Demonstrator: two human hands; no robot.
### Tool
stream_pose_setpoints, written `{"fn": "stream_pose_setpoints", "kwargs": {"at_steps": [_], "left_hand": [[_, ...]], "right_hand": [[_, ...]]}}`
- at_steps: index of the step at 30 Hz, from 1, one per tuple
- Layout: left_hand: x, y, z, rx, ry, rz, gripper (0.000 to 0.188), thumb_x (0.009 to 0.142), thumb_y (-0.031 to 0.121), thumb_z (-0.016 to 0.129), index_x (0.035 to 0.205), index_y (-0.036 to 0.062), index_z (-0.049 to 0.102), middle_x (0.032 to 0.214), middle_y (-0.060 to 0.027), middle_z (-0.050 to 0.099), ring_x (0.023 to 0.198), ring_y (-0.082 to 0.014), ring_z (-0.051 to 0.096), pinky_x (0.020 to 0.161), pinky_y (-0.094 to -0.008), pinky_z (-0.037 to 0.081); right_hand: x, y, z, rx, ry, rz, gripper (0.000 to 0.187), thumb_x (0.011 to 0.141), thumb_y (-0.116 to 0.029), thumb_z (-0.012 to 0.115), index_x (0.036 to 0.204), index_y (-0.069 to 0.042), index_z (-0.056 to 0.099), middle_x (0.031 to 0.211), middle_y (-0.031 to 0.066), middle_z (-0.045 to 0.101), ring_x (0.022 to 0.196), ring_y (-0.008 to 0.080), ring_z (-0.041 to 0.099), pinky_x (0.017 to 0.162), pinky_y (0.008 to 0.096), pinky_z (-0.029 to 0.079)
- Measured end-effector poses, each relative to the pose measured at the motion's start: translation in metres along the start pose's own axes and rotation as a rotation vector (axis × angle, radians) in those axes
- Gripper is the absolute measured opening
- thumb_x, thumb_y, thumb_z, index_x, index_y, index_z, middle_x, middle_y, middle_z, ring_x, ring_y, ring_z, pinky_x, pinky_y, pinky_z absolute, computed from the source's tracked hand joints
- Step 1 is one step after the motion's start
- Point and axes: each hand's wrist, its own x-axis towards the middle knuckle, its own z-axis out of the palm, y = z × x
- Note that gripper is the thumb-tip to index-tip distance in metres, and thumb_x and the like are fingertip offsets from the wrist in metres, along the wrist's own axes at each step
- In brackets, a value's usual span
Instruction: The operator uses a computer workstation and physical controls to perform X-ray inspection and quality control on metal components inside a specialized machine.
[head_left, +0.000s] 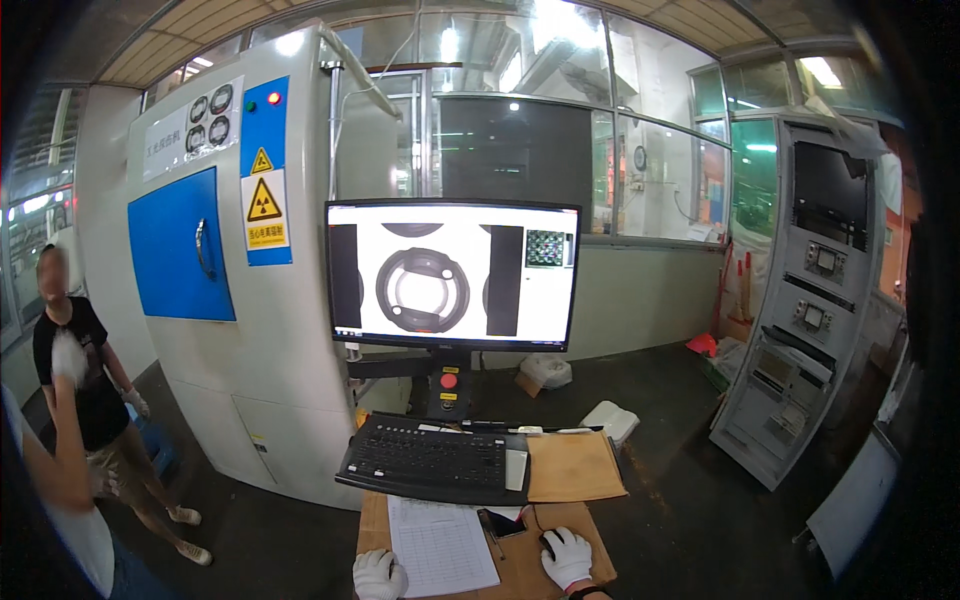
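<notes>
My right hand, in a white glove, rests over a black computer mouse on a brown board. My left hand, also gloved in white, lies on the board at the left edge of a printed table sheet, with nothing visible in it. A dark phone-like object and a pen lie between the sheet and the mouse. Behind them sits a black keyboard, with a tan envelope to its right. The monitor displays a grey scan of a ring-shaped part.
A large pale cabinet with a blue door stands at left. A red button sits below the monitor. Two people are at far left, one raising a gloved hand. An equipment rack stands at right, a white foam box beside the envelope.
</notes>
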Motion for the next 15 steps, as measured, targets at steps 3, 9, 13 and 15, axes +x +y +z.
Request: {"fn": "stream_pose_setpoints", "kwargs": {"at_steps": [3,9,13,15], "left_hand": [[-0.0020,-0.0032,0.0013,0.029,-0.033,-0.006,0.027,0.083,0.018,0.070,0.107,0.0064,0.071,0.114,-0.0153,0.070,0.109,-0.0382,0.063,0.099,-0.0503,0.048],[-0.0020,-0.0035,0.0026,0.039,-0.019,-0.001,0.027,0.085,0.020,0.069,0.109,0.0064,0.071,0.115,-0.0155,0.070,0.109,-0.0378,0.063,0.100,-0.0505,0.048],[-0.0047,-0.0077,0.0079,0.049,-0.062,-0.010,0.028,0.086,0.021,0.068,0.110,0.0062,0.071,0.116,-0.0157,0.070,0.111,-0.0375,0.063,0.101,-0.0506,0.047],[-0.0052,-0.0056,0.0071,0.057,-0.055,-0.028,0.029,0.087,0.022,0.068,0.111,0.0061,0.070,0.117,-0.0157,0.070,0.113,-0.0371,0.063,0.102,-0.0508,0.047]], "right_hand": [[-0.0004,0.0002,0.0008,0.012,0.024,-0.015,0.045,0.081,-0.034,0.073,0.124,-0.021,0.068,0.127,0.0108,0.064,0.101,0.0368,0.063,0.089,0.0522,0.050],[-0.0005,-0.0023,-0.0020,0.008,0.038,-0.017,0.045,0.081,-0.034,0.073,0.124,-0.022,0.068,0.128,0.0100,0.064,0.101,0.0364,0.064,0.087,0.0511,0.051],[0.0000,-0.0009,-0.0012,0.003,0.003,-0.009,0.045,0.081,-0.035,0.073,0.125,-0.023,0.067,0.128,0.0095,0.064,0.102,0.0361,0.064,0.088,0.0513,0.051],[0.0002,-0.0009,-0.0019,0.001,-0.010,-0.010,0.045,0.081,-0.035,0.073,0.125,-0.024,0.067,0.129,0.0094,0.064,0.102,0.0361,0.064,0.089,0.0514,0.051]]}}
